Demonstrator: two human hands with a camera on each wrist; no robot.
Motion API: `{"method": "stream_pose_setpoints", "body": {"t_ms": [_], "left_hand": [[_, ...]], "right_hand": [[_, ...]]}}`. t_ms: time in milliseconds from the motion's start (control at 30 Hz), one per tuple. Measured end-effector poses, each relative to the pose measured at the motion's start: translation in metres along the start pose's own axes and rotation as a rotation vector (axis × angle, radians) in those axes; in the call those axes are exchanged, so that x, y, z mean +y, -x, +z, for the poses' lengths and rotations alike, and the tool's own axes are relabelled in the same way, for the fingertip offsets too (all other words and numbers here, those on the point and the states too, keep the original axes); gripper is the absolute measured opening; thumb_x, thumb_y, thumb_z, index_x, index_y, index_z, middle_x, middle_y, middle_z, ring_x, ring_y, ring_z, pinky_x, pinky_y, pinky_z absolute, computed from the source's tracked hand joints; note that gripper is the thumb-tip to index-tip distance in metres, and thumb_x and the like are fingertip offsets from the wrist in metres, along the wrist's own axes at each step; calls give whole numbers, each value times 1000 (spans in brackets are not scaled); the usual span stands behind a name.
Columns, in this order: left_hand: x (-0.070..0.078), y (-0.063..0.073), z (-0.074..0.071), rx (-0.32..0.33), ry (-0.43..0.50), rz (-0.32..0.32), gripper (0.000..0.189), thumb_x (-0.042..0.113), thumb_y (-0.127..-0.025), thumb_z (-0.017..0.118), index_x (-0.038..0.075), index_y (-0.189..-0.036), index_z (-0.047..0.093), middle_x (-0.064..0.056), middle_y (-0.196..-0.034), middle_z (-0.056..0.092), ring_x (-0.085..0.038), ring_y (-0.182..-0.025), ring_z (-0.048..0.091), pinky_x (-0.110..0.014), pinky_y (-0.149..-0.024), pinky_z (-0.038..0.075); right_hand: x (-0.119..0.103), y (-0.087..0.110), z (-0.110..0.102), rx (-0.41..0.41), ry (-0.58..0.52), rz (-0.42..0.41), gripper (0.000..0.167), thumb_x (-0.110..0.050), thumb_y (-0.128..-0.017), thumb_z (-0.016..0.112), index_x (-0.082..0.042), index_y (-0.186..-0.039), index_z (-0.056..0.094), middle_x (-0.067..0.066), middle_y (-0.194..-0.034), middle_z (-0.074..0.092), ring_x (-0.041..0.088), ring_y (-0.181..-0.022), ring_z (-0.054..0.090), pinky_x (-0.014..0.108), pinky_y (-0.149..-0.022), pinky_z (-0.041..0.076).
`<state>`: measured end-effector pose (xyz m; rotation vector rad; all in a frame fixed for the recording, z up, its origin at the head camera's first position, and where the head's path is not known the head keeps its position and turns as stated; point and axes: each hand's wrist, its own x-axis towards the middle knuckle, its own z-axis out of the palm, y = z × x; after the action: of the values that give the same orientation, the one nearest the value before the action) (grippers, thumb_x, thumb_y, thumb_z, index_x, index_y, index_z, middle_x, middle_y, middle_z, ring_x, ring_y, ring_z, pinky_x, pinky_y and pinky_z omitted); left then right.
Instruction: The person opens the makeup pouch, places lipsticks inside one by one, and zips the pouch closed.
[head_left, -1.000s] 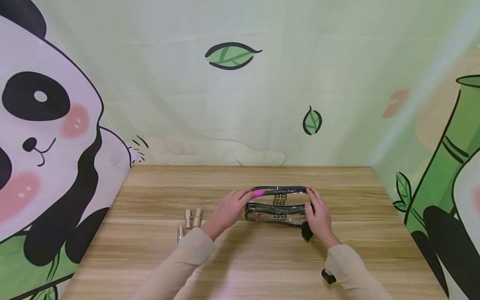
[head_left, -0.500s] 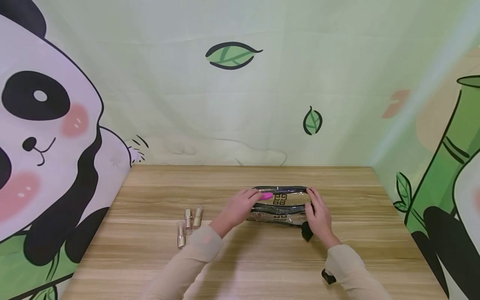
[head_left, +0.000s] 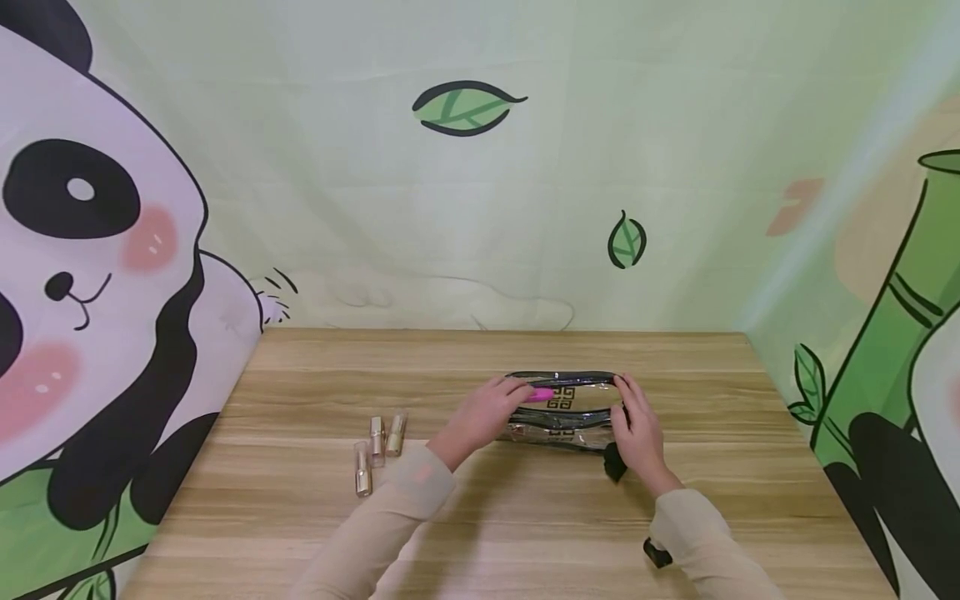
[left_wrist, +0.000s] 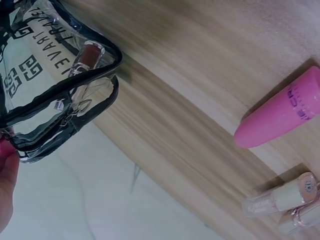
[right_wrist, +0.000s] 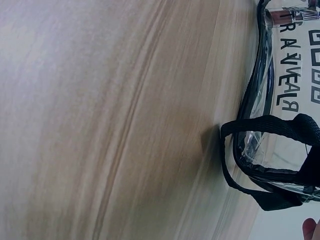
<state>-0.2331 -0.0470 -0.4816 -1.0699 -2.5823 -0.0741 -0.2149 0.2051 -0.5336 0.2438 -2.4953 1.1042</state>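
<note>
In the head view my left hand (head_left: 486, 413) grips a bright pink, rounded item (head_left: 541, 394) at the mouth of a clear cosmetic pouch (head_left: 581, 437) with black trim. Only its end shows; its kind cannot be made out. My right hand (head_left: 637, 425) holds the pouch's right end, fingers on the back rim and thumb by the front one. Through the plastic in the left wrist view shows a brown-and-clear cosmetic tube (left_wrist: 89, 57). The pouch's black strap handle (right_wrist: 272, 125) hangs at its right end. Only a fingertip of my right hand appears in the right wrist view.
Several lipstick tubes (head_left: 363, 469) lie on the wooden table (head_left: 525, 533) left of my left forearm. Another pink bottle (left_wrist: 282, 107) lies near them in the left wrist view. A small black object (head_left: 657, 552) is at my right sleeve. A printed cloth backdrop (head_left: 337, 208) stands behind.
My left hand has moved right with the pink item, from the pouch's left end further over its opening. The lipstick tubes are more fully uncovered. My right hand keeps its hold.
</note>
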Motion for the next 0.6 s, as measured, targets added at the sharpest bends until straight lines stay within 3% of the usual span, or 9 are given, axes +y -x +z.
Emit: {"method": "stream_pose_setpoints", "body": {"t_ms": [367, 600], "left_hand": [[2, -5, -7, -71, -15, -14, 34, 3, -78, 57, 16, -110, 59, 0, -111, 59, -17, -100, 55, -28, -84, 48], [2, -5, -7, -68, -15, -7, 28, 3, -76, 59, 15, -101, 64, 0, -106, 59, -17, -94, 55, -26, -81, 48]], "right_hand": [[0, 0, 1, 11, -1, -7, 44, -8, -88, 42, -7, -132, 41, 14, -139, 35, 34, -125, 34, 52, -94, 34], [0, 0, 1, 5, 10, -7, 44, -8, -88, 43, -7, -132, 41, 14, -139, 35, 35, -125, 34, 52, -94, 33]]}}
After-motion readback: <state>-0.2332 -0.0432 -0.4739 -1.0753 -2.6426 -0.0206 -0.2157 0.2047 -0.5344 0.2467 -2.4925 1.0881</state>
